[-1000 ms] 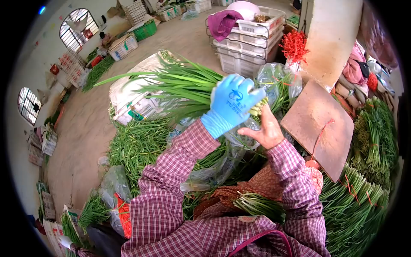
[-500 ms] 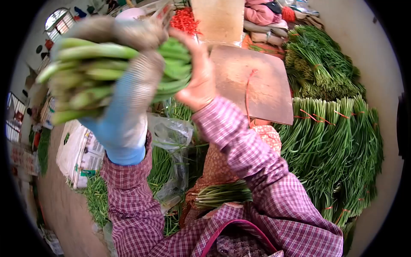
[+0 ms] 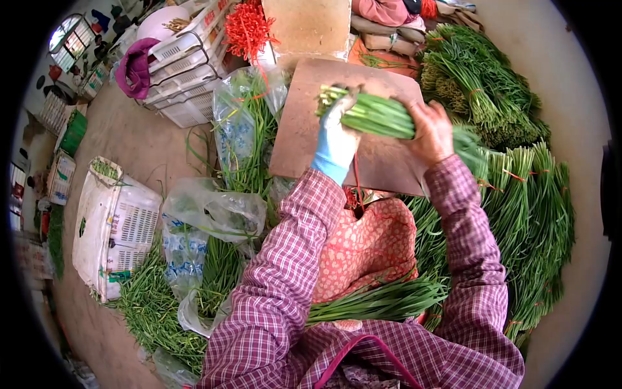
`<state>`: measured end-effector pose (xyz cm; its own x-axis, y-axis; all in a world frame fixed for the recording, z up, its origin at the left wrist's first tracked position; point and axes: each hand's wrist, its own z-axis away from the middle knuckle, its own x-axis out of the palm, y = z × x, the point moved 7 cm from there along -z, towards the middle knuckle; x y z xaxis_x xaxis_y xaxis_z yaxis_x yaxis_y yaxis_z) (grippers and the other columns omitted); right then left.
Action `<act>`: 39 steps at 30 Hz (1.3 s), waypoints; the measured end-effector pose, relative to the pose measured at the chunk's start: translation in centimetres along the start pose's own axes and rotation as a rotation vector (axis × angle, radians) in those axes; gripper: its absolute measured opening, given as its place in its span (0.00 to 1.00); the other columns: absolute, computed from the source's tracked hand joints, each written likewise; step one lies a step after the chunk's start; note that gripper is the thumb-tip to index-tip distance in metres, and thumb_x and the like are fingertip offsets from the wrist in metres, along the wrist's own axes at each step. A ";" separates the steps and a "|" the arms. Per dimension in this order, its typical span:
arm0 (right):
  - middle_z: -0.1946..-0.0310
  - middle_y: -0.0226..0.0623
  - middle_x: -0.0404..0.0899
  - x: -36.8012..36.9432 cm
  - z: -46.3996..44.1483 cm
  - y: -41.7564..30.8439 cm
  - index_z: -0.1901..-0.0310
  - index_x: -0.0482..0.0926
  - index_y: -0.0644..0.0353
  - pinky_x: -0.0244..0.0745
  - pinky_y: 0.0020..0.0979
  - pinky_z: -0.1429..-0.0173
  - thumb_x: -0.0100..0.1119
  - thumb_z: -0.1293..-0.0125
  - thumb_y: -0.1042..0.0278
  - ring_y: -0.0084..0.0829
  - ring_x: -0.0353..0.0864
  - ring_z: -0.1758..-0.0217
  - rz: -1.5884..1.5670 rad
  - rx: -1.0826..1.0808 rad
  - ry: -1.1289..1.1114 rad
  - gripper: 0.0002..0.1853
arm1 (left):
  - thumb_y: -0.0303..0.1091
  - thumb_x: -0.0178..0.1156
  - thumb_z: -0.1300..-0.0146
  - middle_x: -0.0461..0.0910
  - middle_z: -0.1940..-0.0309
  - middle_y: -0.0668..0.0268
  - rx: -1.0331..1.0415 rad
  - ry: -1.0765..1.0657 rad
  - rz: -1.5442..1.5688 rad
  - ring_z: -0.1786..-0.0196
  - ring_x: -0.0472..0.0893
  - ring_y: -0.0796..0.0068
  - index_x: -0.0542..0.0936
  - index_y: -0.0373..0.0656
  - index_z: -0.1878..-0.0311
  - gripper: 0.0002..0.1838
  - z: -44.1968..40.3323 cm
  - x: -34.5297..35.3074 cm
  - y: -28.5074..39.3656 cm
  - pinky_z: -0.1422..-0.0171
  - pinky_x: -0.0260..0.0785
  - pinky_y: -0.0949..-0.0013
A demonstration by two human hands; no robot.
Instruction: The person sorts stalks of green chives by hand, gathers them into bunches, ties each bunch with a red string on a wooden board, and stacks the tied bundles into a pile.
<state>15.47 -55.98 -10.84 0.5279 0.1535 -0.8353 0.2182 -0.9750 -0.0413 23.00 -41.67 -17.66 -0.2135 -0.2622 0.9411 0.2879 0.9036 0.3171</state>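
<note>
My left hand (image 3: 337,133), in a blue and white glove, is wrapped round a bunch of green stalks (image 3: 382,117) near its pale cut ends. My bare right hand (image 3: 430,131) grips the same bunch further along, toward the leaves, which trail off to the right and are blurred. Both hands hold the bunch level over a brown board (image 3: 308,117). A red string (image 3: 357,176) hangs over the board's front edge. Loose green stalks (image 3: 382,300) lie across my lap, beside a red patterned cloth (image 3: 366,249).
Tied green bundles (image 3: 518,220) are piled at the right, with another stack (image 3: 479,84) behind. Red ties (image 3: 248,29) hang near white crates (image 3: 188,71). Plastic bags (image 3: 217,211) and loose greens (image 3: 149,305) lie left, by a white basket (image 3: 120,227).
The bunch has moved from the upper left to over the board, its cut ends still pointing left. The right hand now holds it nearer the leaves. The view has turned right since the earliest frame.
</note>
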 end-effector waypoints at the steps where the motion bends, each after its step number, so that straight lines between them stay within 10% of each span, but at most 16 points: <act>1: 0.60 0.32 0.81 3.2 0.6 0.5 0.38 0.69 0.40 0.63 0.47 0.35 0.75 0.56 0.58 0.33 0.81 0.55 -0.065 0.079 -0.116 0.39 | 0.29 0.57 0.37 0.77 0.50 0.61 -0.010 0.045 -0.022 0.44 0.77 0.63 0.75 0.45 0.50 0.12 -0.2 -2.1 -0.2 0.37 0.70 0.59; 6: 0.54 0.35 0.79 11.6 1.0 -0.3 0.35 0.64 0.39 0.59 0.46 0.34 0.74 0.59 0.45 0.36 0.77 0.47 -0.218 0.130 -0.291 0.46 | 0.33 0.61 0.38 0.79 0.54 0.65 -0.028 0.365 -0.417 0.50 0.77 0.71 0.78 0.43 0.53 0.11 -1.3 -10.9 5.2 0.44 0.71 0.67; 7: 0.53 0.36 0.78 12.4 0.9 -0.2 0.35 0.64 0.39 0.60 0.46 0.35 0.74 0.61 0.41 0.37 0.76 0.46 -0.211 0.142 -0.317 0.48 | 0.33 0.62 0.38 0.78 0.50 0.63 0.219 0.361 -0.606 0.48 0.76 0.73 0.76 0.41 0.48 0.15 -1.2 -9.8 7.8 0.42 0.70 0.69; 9: 0.52 0.38 0.77 13.4 0.8 -0.3 0.35 0.64 0.39 0.60 0.47 0.36 0.73 0.63 0.38 0.39 0.75 0.45 -0.209 0.156 -0.347 0.50 | 0.31 0.63 0.41 0.73 0.42 0.59 0.452 0.238 -0.950 0.41 0.73 0.68 0.65 0.36 0.36 0.30 -1.1 -7.0 10.5 0.36 0.65 0.68; 13: 0.46 0.41 0.73 12.8 0.3 -1.5 0.33 0.63 0.40 0.60 0.48 0.37 0.71 0.69 0.29 0.44 0.71 0.42 -0.133 0.073 -0.382 0.56 | 0.43 0.62 0.42 0.72 0.43 0.54 0.717 -0.197 -2.101 0.39 0.69 0.56 0.71 0.42 0.40 0.28 -1.2 -1.6 4.4 0.31 0.56 0.53; 15: 0.41 0.39 0.70 11.5 0.0 -2.0 0.33 0.63 0.44 0.58 0.49 0.36 0.68 0.69 0.25 0.43 0.68 0.38 -0.044 0.048 -0.286 0.58 | 0.53 0.52 0.37 0.73 0.43 0.59 0.483 -0.271 -2.479 0.37 0.68 0.59 0.72 0.46 0.39 0.28 -1.8 -3.9 -0.3 0.29 0.48 0.45; 27: 0.34 0.41 0.64 13.5 0.0 0.7 0.29 0.57 0.37 0.57 0.53 0.32 0.66 0.56 0.33 0.48 0.64 0.33 -0.138 -0.001 -0.387 0.51 | 0.40 0.61 0.41 0.73 0.44 0.53 0.637 -0.064 -1.927 0.35 0.68 0.54 0.73 0.42 0.42 0.24 14.0 -2.6 11.1 0.32 0.58 0.53; 33: 0.48 0.51 0.78 6.3 -3.5 -18.1 0.40 0.69 0.64 0.71 0.38 0.39 0.65 0.40 0.54 0.43 0.78 0.43 -0.701 -0.466 -0.358 0.31 | 0.34 0.59 0.37 0.82 0.62 0.64 0.065 1.028 -1.530 0.58 0.81 0.72 0.81 0.39 0.54 0.12 40.0 -15.9 24.1 0.52 0.74 0.69; 39: 0.53 0.48 0.81 12.9 5.6 -42.3 0.40 0.71 0.59 0.73 0.37 0.42 0.56 0.34 0.53 0.40 0.81 0.49 -0.877 -0.829 -1.167 0.25 | 0.31 0.54 0.33 0.80 0.57 0.59 0.004 1.365 -1.076 0.64 0.80 0.75 0.71 0.37 0.39 0.20 53.7 -27.6 29.3 0.59 0.75 0.75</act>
<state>8.48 -13.65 -22.92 -0.7463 0.0037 -0.6656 0.6412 -0.2646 -0.7203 -12.81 10.21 -40.62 0.5849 -0.7689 -0.2582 0.5557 0.1480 0.8181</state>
